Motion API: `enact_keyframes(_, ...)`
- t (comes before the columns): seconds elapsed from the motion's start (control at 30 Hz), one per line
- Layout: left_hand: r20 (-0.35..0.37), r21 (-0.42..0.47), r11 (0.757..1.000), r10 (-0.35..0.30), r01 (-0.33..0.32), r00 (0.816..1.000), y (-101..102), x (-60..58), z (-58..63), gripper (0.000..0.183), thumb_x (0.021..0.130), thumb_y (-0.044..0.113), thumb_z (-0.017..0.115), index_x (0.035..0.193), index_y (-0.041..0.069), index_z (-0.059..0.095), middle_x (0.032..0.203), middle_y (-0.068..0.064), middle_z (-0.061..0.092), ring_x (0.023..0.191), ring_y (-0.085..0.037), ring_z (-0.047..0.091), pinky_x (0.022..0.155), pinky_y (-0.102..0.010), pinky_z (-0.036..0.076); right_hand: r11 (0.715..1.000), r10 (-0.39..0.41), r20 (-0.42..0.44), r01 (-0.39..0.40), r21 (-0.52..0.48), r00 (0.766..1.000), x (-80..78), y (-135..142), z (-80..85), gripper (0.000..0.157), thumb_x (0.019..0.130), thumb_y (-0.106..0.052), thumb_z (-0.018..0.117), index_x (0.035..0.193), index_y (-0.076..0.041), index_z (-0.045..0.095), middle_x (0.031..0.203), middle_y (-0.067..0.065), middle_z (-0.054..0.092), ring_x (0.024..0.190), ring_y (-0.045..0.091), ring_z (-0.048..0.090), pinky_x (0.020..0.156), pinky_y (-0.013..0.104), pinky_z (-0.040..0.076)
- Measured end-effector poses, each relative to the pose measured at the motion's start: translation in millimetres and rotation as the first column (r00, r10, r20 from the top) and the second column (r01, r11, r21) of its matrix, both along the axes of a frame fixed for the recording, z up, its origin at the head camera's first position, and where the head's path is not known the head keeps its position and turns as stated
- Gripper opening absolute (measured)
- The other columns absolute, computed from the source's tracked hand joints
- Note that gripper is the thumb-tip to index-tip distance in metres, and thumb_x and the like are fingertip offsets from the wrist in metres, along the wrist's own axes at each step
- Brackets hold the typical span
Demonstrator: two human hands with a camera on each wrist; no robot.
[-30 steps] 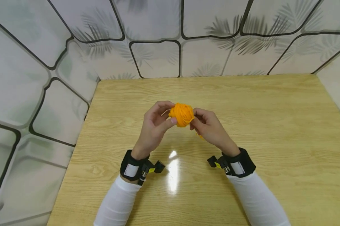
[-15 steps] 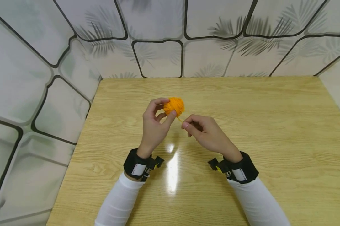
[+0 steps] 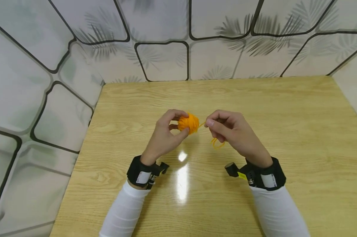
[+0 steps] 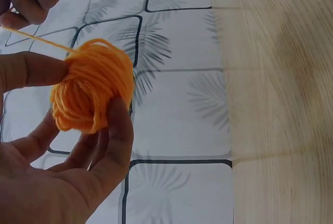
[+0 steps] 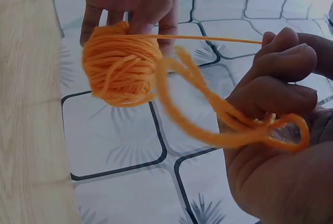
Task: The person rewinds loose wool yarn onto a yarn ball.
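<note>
A small orange ball of yarn (image 3: pixel 189 123) is held up over the table between the thumb and fingers of my left hand (image 3: pixel 167 134). In the left wrist view the thumb presses one side of the yarn ball (image 4: pixel 93 86) and the fingers support the other. From the ball a taut strand (image 5: pixel 208 39) runs across to my right hand (image 3: pixel 230 131), which pinches it between thumb and forefinger. A loose loop of yarn (image 3: pixel 217 144) dangles below the right hand; in the right wrist view this yarn loop (image 5: pixel 203 130) passes by the curled fingers (image 5: pixel 276 94).
The wooden table (image 3: pixel 285 131) spreads under both hands, with a bright light reflection near its middle. Behind it and to the left stand walls (image 3: pixel 163 62) with a stone-and-leaf pattern. Each wrist wears a black strap (image 3: pixel 267 174) with a small camera.
The right hand moved in front of the ball, then away to the right, drawing the strand out. The ball has turned in the left hand and shifted slightly; the loose loop now shows more.
</note>
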State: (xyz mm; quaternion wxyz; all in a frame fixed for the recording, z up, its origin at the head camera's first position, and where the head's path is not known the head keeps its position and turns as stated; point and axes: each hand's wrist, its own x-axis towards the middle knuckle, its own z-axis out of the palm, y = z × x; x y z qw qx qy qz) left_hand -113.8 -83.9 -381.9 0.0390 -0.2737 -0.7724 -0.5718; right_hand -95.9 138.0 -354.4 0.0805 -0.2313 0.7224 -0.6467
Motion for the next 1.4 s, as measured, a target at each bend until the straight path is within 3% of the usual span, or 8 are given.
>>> enact_keyframes(0.13,0.095,0.01,0.985,-0.172,0.172,0.98,-3,1.5,3.6,0.03,0.081,0.002,0.062,0.11,0.0,0.052,0.11,-0.011,0.054,0.096,-0.026,0.054,0.074,-0.037,0.05,0.998,-0.032,0.014,0.033,-0.047,0.999,-5.5,2,0.4,0.017,0.095,-0.018,0.05,0.093,-0.003,0.056,0.067,0.011,0.041,0.054,0.021,0.036,0.044,0.033,0.03)
enact_keyframes(0.37,0.185,0.191,0.898,-0.43,0.397,0.884,-9,-5.4,-10.5,0.031,0.082,0.003,0.064,0.111,0.003,0.053,0.109,-0.011,0.054,0.097,-0.027,0.054,0.075,-0.045,0.05,0.991,-0.108,0.023,0.109,-0.083,0.994,-19.1,2,-10.8,0.022,0.094,-0.022,0.051,0.091,0.0,0.055,0.066,0.011,0.04,0.054,0.021,0.035,0.043,0.034,0.027)
enact_keyframes(0.5,0.181,0.309,0.827,-0.536,0.47,0.825,-13,-7.7,-12.8,0.033,0.084,0.004,0.063,0.114,-0.001,0.05,0.112,-0.017,0.051,0.101,-0.031,0.052,0.077,-0.048,0.049,0.989,-0.14,0.014,0.14,-0.053,0.99,-25.7,-1,-19.9,0.027,0.094,-0.025,0.052,0.094,0.002,0.055,0.066,0.012,0.041,0.054,0.022,0.036,0.043,0.037,0.028)
enact_keyframes(0.63,0.177,0.416,0.788,-0.56,0.454,0.809,-14,-6.9,-10.1,0.034,0.085,0.008,0.062,0.115,-0.002,0.049,0.113,-0.018,0.051,0.101,-0.032,0.052,0.084,-0.047,0.046,0.988,-0.152,0.024,0.153,-0.033,0.988,-30.6,-7,-31.9,0.028,0.093,-0.028,0.053,0.093,0.0,0.055,0.066,0.012,0.041,0.053,0.022,0.036,0.043,0.035,0.03)
enact_keyframes(0.8,0.224,0.634,0.722,-0.514,0.276,0.828,-12,-3.2,-9.0,0.03,0.086,0.006,0.057,0.115,0.004,0.049,0.112,-0.016,0.049,0.096,-0.026,0.052,0.082,-0.037,0.048,0.992,-0.129,0.035,0.128,0.008,0.991,-28.2,-19,-45.5,0.027,0.093,-0.031,0.052,0.091,-0.004,0.056,0.067,0.015,0.043,0.052,0.024,0.037,0.043,0.032,0.033)
enact_keyframes(1.07,0.284,0.751,0.658,-0.252,-0.051,0.925,-9,-7.4,-8.1,0.032,0.087,0.007,0.056,0.117,0.004,0.046,0.116,-0.016,0.047,0.102,-0.026,0.051,0.089,-0.042,0.044,0.991,-0.071,0.03,0.067,0.114,0.997,-20.2,-36,-48.0,0.026,0.094,-0.034,0.049,0.094,-0.011,0.058,0.071,0.012,0.049,0.054,0.024,0.04,0.044,0.03,0.035)
enact_keyframes(1.23,0.264,0.707,0.687,-0.036,-0.168,0.964,-6,-12.4,-9.7,0.037,0.084,0.012,0.064,0.116,0.001,0.047,0.114,-0.016,0.048,0.099,-0.029,0.053,0.088,-0.045,0.045,0.977,-0.056,0.003,0.054,0.208,0.998,-14.0,-39,-38.6,0.017,0.096,-0.025,0.048,0.095,-0.012,0.059,0.073,0.012,0.052,0.051,0.022,0.039,0.043,0.029,0.032)
enact_keyframes(1.4,0.114,0.584,0.786,0.169,-0.204,0.979,-4,-18.3,-16.2,0.037,0.083,0.008,0.065,0.113,-0.005,0.049,0.112,-0.016,0.048,0.099,-0.03,0.051,0.082,-0.042,0.047,0.949,-0.072,-0.08,0.093,0.301,0.994,-8.3,-35,-29.8,0.015,0.096,-0.026,0.048,0.095,-0.016,0.059,0.073,0.008,0.055,0.051,0.019,0.04,0.044,0.029,0.032)
